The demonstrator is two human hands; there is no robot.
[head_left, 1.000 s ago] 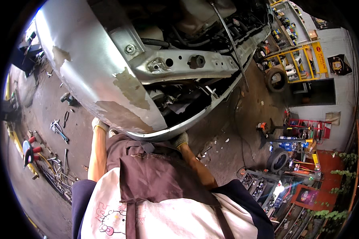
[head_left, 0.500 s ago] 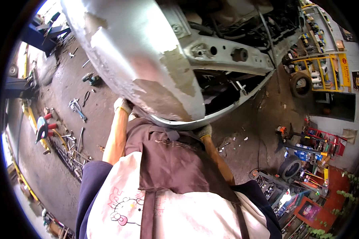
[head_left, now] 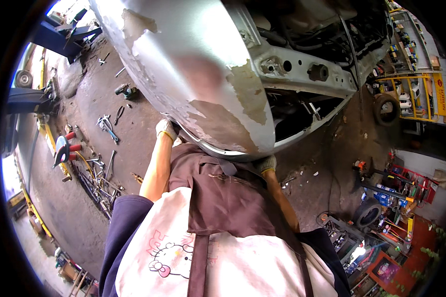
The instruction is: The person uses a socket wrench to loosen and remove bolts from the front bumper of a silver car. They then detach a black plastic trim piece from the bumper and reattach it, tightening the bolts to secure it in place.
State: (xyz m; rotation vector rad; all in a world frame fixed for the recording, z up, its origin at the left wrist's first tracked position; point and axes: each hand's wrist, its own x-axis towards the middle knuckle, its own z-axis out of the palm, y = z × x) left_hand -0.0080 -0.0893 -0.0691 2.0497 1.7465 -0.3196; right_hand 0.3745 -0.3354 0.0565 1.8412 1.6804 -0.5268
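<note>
A silver car body panel (head_left: 183, 54) with brown and grey bare patches bulges up in front of me. Along its lower rim runs a pale curved bumper edge (head_left: 223, 153). My left hand (head_left: 166, 129), in a light knitted glove, is closed at the left end of that edge, its fingertips out of sight. On the other side, my right hand (head_left: 266, 164), also gloved, reaches beneath the edge; the panel and my apron (head_left: 233, 198) hide its fingers. Right of the panel gapes a dark headlight opening (head_left: 290, 116), below a metal crossmember (head_left: 302, 69) and the engine bay.
On the left floor lie a cordless drill (head_left: 127, 91), pliers (head_left: 119, 115), blue-handled tools (head_left: 107, 129) and a heap of wrenches (head_left: 101, 185). A blue lift arm (head_left: 59, 42) stands beyond. Tyres (head_left: 386, 110), a yellow rack (head_left: 418, 99) and clutter line the right.
My view has shifted slightly, so the car and floor sit farther right in the picture. Both hands stay at the bumper edge.
</note>
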